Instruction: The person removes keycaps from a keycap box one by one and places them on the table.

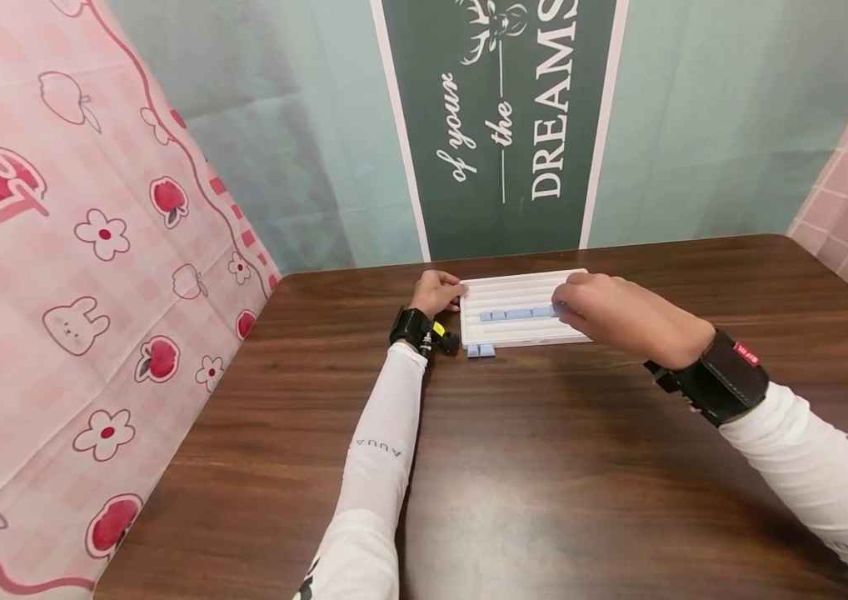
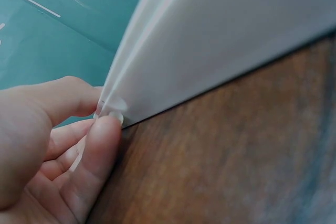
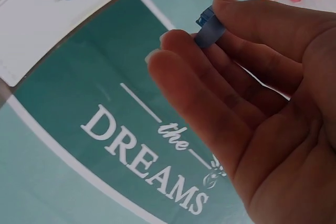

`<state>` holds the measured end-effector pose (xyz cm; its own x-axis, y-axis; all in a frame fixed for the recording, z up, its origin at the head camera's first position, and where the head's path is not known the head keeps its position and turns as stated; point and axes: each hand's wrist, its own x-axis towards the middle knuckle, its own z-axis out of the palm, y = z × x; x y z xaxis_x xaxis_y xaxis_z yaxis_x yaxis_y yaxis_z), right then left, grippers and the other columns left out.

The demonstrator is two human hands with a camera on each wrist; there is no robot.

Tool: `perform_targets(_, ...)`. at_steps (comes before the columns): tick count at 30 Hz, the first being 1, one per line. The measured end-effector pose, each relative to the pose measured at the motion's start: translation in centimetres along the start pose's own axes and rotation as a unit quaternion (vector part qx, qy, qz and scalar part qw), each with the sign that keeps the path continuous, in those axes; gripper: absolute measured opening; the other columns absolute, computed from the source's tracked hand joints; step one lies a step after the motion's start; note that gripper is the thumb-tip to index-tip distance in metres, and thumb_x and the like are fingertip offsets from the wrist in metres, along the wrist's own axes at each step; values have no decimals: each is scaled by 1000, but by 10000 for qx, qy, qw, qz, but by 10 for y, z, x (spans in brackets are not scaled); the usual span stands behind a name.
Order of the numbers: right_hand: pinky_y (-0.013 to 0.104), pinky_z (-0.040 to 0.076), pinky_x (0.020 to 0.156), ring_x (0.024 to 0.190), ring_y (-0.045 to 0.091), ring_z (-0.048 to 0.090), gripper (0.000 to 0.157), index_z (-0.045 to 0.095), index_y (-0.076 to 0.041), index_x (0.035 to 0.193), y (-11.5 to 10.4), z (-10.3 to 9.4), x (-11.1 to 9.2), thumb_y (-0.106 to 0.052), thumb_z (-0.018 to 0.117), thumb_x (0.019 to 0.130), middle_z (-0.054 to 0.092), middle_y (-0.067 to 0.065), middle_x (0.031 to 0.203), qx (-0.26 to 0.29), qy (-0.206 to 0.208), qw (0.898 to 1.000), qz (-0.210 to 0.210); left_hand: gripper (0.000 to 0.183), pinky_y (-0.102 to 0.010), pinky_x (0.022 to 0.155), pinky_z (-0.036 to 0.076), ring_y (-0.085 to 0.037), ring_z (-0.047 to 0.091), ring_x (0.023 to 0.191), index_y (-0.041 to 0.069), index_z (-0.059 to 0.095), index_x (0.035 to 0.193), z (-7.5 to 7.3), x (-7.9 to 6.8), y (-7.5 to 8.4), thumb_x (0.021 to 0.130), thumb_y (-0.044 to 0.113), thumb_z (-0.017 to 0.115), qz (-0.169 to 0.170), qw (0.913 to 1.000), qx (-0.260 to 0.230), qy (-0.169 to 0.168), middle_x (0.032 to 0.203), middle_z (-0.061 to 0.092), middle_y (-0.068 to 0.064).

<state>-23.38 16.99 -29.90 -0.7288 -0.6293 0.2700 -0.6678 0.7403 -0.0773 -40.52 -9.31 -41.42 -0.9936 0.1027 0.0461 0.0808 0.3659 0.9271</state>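
Note:
My left hand (image 1: 435, 293) is at the left edge of a white ridged tray (image 1: 521, 284). In the left wrist view, thumb and fingers pinch the tray's corner. A row of light-blue keycaps (image 1: 517, 314) runs along one of the tray's grooves. My right hand (image 1: 622, 318) is over the tray's right end. Between its thumb and fingertips it pinches a small blue keycap (image 3: 211, 32), best seen in the right wrist view. The hand hides the tray's right part in the head view. Two more light-blue keycaps (image 1: 480, 351) sit side by side before the tray's near left corner.
The tray lies toward the back of a dark wooden table (image 1: 514, 467). Behind the table hangs a green cloth (image 1: 319, 150) with a lettered dark panel. A pink patterned cloth (image 1: 132, 292) hangs along the left side, and pink checks show at the right.

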Motion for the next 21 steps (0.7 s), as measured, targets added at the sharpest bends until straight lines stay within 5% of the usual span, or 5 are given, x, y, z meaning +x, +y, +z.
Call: perform_targets(21,29,47,66,73,14,50,8,65,-8,86,-13,21,22,0,66,89,55,0,81,-57,-144,9989,-433,26,-19,54,56,-10,59,63,-8,67,110,0,1,-1,90,9,70,-34,10000,-74,-8,82,66,-10)
